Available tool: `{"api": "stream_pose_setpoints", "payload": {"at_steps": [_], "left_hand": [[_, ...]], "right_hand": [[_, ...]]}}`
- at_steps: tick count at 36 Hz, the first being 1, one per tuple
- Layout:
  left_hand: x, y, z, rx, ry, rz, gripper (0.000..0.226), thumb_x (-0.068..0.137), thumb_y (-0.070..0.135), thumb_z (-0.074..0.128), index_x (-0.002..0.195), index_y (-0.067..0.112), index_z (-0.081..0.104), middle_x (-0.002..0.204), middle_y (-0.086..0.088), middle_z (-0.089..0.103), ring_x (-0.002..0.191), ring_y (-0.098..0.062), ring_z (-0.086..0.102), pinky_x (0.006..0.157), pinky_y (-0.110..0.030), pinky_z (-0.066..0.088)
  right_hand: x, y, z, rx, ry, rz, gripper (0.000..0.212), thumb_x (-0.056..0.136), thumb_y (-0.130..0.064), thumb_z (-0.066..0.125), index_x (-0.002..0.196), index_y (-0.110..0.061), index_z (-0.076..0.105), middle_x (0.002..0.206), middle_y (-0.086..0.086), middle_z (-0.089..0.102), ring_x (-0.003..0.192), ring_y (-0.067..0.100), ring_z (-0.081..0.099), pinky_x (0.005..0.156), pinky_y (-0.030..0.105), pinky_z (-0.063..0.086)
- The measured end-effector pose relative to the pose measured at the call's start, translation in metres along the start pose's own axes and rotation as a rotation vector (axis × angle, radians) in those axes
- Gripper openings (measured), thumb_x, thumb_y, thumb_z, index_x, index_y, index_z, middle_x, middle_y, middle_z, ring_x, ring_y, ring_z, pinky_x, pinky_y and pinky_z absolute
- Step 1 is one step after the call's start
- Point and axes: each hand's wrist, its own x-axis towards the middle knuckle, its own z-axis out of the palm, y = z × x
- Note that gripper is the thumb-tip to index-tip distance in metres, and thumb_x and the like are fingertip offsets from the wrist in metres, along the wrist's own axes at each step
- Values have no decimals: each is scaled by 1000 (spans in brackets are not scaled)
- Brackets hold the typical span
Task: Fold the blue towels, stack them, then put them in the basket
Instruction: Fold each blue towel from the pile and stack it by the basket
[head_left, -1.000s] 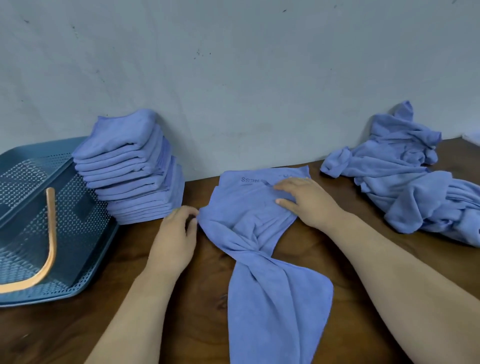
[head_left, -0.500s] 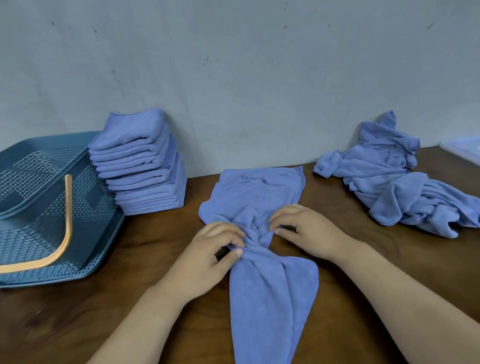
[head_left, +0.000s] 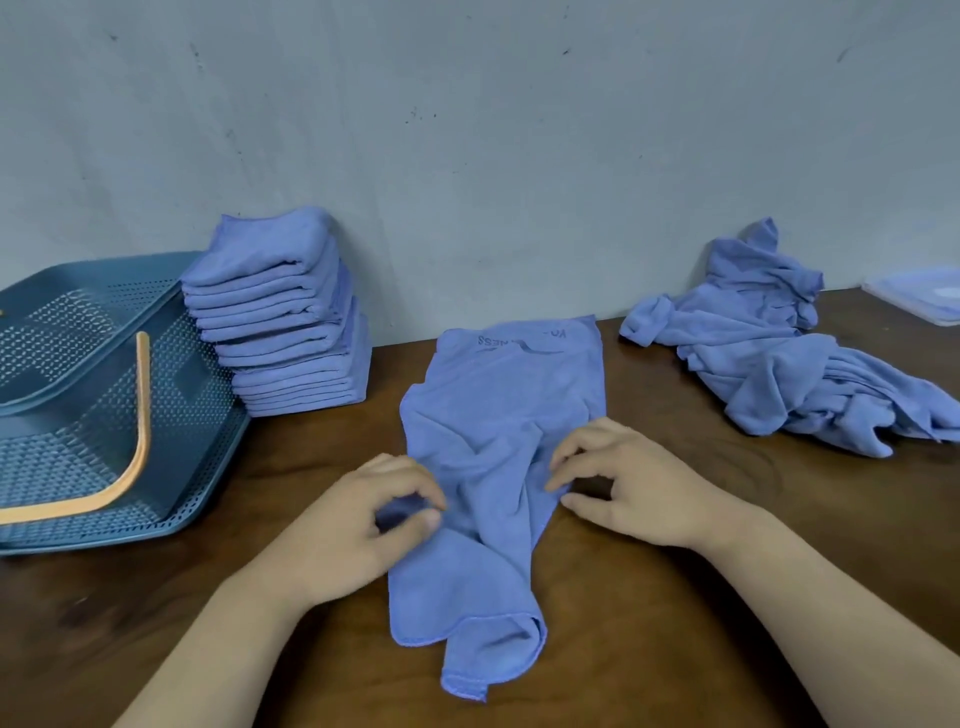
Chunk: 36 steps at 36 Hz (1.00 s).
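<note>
Head view: the 2 hands, together at the twisted waist of the towel 0.5 s ago, have drawn apart, so the twist is opening and folding, I judge, can soon start; stack and basket lie left of the towel, the heap right. The left hand pinches the towel's left edge; the right hand touches its right edge with curled fingers, but I cannot tell whether it grips.

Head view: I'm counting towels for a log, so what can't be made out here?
All in the head view:
Basket: left part cut off by the frame edge.
Crumpled pile: right end cut off; tangled, so count unclear.
Spread towel: printed lettering broken by a crease.
Right hand: curled fingers hide whether it pinches the towel.
</note>
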Motion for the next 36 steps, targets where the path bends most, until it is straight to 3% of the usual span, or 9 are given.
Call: {"api": "stream_pose_setpoints", "payload": {"at_steps": [6, 11, 15, 18, 21, 24, 29, 33, 36], "left_hand": [[3, 7, 14, 192, -148, 25, 26, 86, 70, 73, 95, 47, 66, 107, 22, 61, 108, -8, 56, 101, -30, 38], [-4, -4, -3, 102, -214, -63, 12, 89, 47, 81, 97, 43, 73, 106, 18, 67, 104, -9, 59, 110, -29, 32], [-12, -19, -26, 125, -212, -160, 15, 83, 24, 82, 84, 35, 72, 98, 14, 67, 97, -12, 57, 102, -28, 37], [-15, -23, -32, 87, -165, -196, 18, 79, 13, 68, 81, 30, 72, 95, 11, 68, 96, -15, 58, 98, -28, 41], [-13, -23, -29, 71, -92, -155, 28, 75, 21, 53, 88, 35, 74, 100, 13, 71, 99, -14, 59, 100, -32, 40], [-10, -20, -22, 108, -39, -102, 28, 77, 18, 55, 89, 37, 72, 100, 15, 70, 99, -13, 59, 102, -35, 38], [-7, -19, -10, 235, -40, -36, 22, 81, 24, 57, 91, 42, 68, 99, 23, 65, 97, -8, 58, 108, -35, 34], [-6, -24, -6, 264, -56, -34, 11, 86, 36, 63, 92, 45, 64, 103, 26, 62, 106, -3, 57, 127, -33, 8], [-6, -24, -6, 252, -47, -11, 7, 88, 39, 67, 91, 45, 65, 102, 26, 63, 104, 1, 58, 125, -37, 18]], "right_hand": [[5, -4, 5, -85, -63, -35, 15, 102, -52, 63, 110, -48, 75, 109, -26, 60, 105, 4, 53, 96, 34, 44], [2, 6, -12, -78, -113, 17, 13, 103, -51, 61, 106, -48, 73, 108, -24, 61, 108, 7, 54, 97, 36, 46], [-12, 25, -34, -136, -109, 90, 9, 101, -52, 62, 104, -51, 71, 112, -24, 61, 110, 7, 51, 96, 37, 47], [-17, 28, -37, -203, -67, 148, 6, 101, -46, 62, 103, -51, 65, 111, -28, 58, 104, 2, 49, 91, 40, 49], [-15, 11, -30, -167, 4, 147, 17, 98, -30, 69, 106, -44, 66, 108, -27, 58, 98, 4, 51, 87, 36, 50], [-18, -20, -20, -4, 1, 112, 19, 93, -23, 75, 100, -40, 71, 103, -21, 64, 101, 10, 59, 88, 31, 52], [-29, -58, -4, 20, -67, 20, 11, 93, -34, 76, 100, -40, 72, 102, -20, 62, 99, 8, 59, 90, 29, 49], [-31, -66, 0, -51, -102, 12, 19, 94, -53, 72, 111, -45, 75, 105, -24, 57, 100, 2, 53, 95, 27, 42], [-29, -70, 0, -46, -128, 46, 14, 96, -56, 70, 105, -46, 77, 105, -25, 59, 101, 3, 54, 95, 32, 43]]}}
